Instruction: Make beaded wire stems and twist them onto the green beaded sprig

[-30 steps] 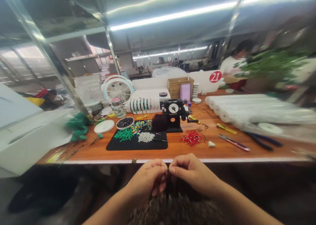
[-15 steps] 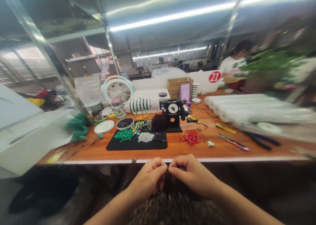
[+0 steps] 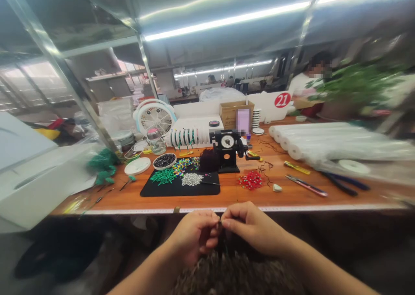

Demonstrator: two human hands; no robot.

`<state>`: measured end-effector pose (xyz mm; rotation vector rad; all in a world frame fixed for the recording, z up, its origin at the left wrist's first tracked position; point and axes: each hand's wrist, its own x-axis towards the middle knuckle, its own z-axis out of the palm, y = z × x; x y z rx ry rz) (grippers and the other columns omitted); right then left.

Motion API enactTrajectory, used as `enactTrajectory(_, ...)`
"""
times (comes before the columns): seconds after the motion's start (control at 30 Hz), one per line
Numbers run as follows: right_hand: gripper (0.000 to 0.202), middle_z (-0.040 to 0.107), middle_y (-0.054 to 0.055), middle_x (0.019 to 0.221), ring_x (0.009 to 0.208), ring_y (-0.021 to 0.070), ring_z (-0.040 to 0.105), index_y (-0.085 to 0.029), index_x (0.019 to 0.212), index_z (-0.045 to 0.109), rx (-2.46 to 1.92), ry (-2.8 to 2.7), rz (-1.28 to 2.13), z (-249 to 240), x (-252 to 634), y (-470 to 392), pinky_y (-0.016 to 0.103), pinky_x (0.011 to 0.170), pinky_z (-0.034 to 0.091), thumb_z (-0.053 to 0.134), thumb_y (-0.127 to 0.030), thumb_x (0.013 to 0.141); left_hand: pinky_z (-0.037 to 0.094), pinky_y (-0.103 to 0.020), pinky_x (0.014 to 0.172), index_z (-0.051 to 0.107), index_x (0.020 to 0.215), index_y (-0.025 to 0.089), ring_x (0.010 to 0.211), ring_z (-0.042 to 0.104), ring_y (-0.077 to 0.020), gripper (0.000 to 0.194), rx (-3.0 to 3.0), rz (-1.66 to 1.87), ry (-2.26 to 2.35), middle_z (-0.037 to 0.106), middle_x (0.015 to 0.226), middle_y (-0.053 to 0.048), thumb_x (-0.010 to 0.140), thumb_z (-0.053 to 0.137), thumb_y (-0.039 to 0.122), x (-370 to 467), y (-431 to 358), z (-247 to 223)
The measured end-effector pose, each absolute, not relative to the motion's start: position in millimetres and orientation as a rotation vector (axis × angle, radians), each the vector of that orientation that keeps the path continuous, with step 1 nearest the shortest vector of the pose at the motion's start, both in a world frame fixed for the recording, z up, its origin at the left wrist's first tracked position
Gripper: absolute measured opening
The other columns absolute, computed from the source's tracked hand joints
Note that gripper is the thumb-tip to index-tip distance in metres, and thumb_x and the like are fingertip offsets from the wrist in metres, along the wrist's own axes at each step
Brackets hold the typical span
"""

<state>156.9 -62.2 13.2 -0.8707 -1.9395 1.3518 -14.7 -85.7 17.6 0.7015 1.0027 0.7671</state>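
My left hand [image 3: 198, 232] and my right hand [image 3: 247, 222] meet fingertip to fingertip in front of the table's near edge. Both are closed in a pinch, on something thin and dark too small to make out. Beyond them lies a black mat [image 3: 178, 190] with green pieces [image 3: 163, 177], silvery beads [image 3: 192, 179] and multicoloured beads [image 3: 182, 166]. A dish of black beads [image 3: 164, 160] overlaps the mat's back edge. Red pieces [image 3: 250, 179] lie to its right. Behind stands a black hand-cranked device [image 3: 227, 152] with a dial, beside a row of white spools [image 3: 188, 137].
Cutters [image 3: 306, 185], dark-handled pliers [image 3: 345, 183] and a yellow-handled tool [image 3: 296, 167] lie at the right, before white plastic rolls [image 3: 324, 141]. A white box [image 3: 42, 182] and green bundles [image 3: 103, 165] are at the left. A person [image 3: 304, 85] is beyond the table.
My left hand's lower fingers have loosened and spread from the palm, its thumb and index still pinched. My right hand has barely moved.
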Motion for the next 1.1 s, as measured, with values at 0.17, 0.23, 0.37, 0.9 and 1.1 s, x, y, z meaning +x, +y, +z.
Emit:
enactTrajectory(0.17, 0.020, 0.059, 0.001, 0.060, 0.055, 0.0115, 0.049, -0.014, 0.069, 0.062, -0.903, -2.003, 1.291, 14, 155, -64, 0.021, 0.053, 0.037, 0.050, -0.023, 0.082, 0.010, -0.016, 0.031, 0.045, 0.058, 0.016, 0.033, 0.032, -0.0033, 0.017, 0.712, 0.773, 1.031, 0.040, 0.048, 0.005, 0.063, 0.059, 0.024, -13, -87, 18)
enactTrajectory(0.23, 0.021, 0.057, 0.000, 0.057, 0.053, 0.0108, 0.047, -0.014, 0.067, 0.062, -0.905, -2.007, 1.256, 12, 154, -65, 0.020, 0.052, 0.036, 0.050, -0.023, 0.082, 0.011, -0.017, 0.031, 0.045, 0.058, 0.017, 0.033, 0.031, -0.0038, 0.018, 0.812, 0.823, 1.099, 0.040, 0.046, 0.006, 0.063, 0.059, 0.028, -11, -88, 17)
enactTrajectory(0.37, 0.022, 0.055, -0.001, 0.055, 0.053, 0.0106, 0.046, -0.014, 0.065, 0.063, -0.920, -1.972, 1.167, 7, 153, -67, 0.020, 0.051, 0.035, 0.051, -0.024, 0.080, 0.012, -0.018, 0.033, 0.044, 0.061, 0.018, 0.032, 0.026, -0.0043, 0.025, 1.006, 0.881, 1.194, 0.040, 0.040, 0.007, 0.070, 0.057, 0.037, -8, -92, 16)
enactTrajectory(0.9, 0.021, 0.057, 0.001, 0.072, 0.066, 0.0128, 0.052, -0.017, 0.075, 0.059, -0.902, -2.057, 0.921, 8, 158, -77, 0.023, 0.061, 0.039, 0.045, -0.024, 0.089, 0.026, -0.023, 0.049, 0.040, 0.065, 0.019, 0.051, 0.031, -0.0097, 0.030, 1.453, 0.978, 1.249, 0.036, 0.057, 0.005, 0.088, 0.046, 0.037, -9, -101, 15)
enactTrajectory(1.1, 0.017, 0.058, 0.001, 0.072, 0.066, 0.0123, 0.053, -0.017, 0.076, 0.060, -0.886, -2.043, 0.947, 13, 160, -78, 0.022, 0.061, 0.039, 0.048, -0.020, 0.087, 0.032, -0.025, 0.057, 0.041, 0.067, 0.020, 0.060, 0.037, -0.0132, 0.026, 1.779, 1.042, 1.282, 0.040, 0.065, 0.002, 0.091, 0.040, 0.032, -9, -103, 15)
